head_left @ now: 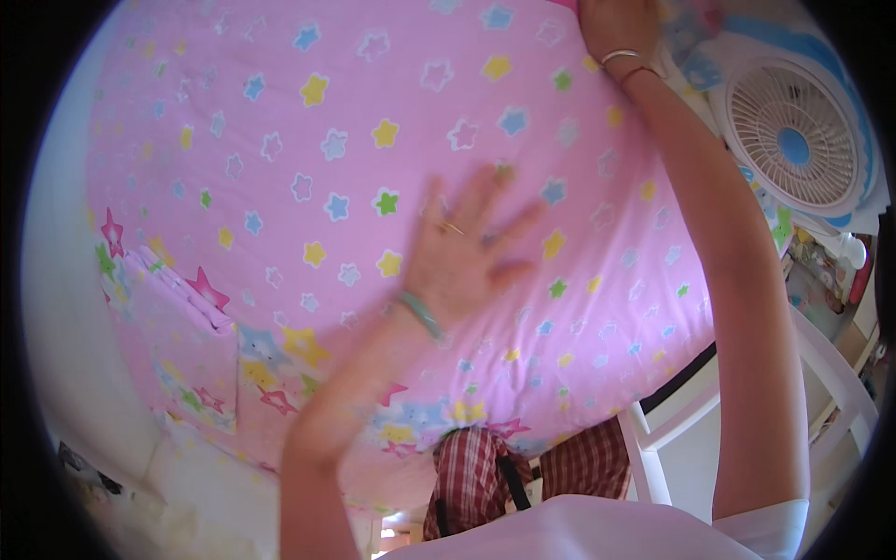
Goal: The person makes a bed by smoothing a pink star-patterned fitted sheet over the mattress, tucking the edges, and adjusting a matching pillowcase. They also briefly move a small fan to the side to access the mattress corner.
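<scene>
A pink bed sheet (411,177) with stars in blue, yellow, green and white spreads over the bed, and small creases run through its right part. Over its middle, my left hand (467,238) is open with fingers spread, slightly blurred; whether it presses on the cloth I cannot tell. A ring and a green bangle (422,315) are on that hand and wrist. My right hand (621,28) reaches to the sheet's far right edge, beside a bit of darker pink. Its fingers are cut off by the picture's top, so their grip is hidden.
A white and blue fan (793,140) stands at the far right. Near right is a white chair (644,457). Folded pink cloth (182,289) lies at the left, by a pale wall (61,308). My legs in red plaid (471,471) are at the bed's near edge.
</scene>
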Demonstrator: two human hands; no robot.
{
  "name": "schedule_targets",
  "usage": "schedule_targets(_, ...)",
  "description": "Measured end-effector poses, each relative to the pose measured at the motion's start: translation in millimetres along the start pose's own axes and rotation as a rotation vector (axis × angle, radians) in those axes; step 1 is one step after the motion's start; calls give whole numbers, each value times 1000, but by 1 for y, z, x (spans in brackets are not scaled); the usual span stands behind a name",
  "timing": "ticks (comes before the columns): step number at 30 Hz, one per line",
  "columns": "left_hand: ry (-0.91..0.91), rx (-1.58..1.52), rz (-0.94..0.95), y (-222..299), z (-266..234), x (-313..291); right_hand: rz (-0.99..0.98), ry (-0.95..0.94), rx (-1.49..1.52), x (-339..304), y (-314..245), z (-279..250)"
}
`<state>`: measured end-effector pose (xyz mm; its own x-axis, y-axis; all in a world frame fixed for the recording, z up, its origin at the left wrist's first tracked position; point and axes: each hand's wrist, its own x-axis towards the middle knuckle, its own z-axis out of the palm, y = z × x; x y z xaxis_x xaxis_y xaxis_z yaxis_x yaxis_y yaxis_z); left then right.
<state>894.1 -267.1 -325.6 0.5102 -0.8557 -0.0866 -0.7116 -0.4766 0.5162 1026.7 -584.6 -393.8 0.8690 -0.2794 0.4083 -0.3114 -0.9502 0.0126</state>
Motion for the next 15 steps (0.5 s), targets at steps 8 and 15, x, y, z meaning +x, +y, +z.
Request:
schedule_targets(8,107,-70,-24,77,70,12,9,39,61,-7,-33,-28)
schedule_targets(15,138,40,-71,67,72,-2,-292,-290,406,-167,-28,-133)
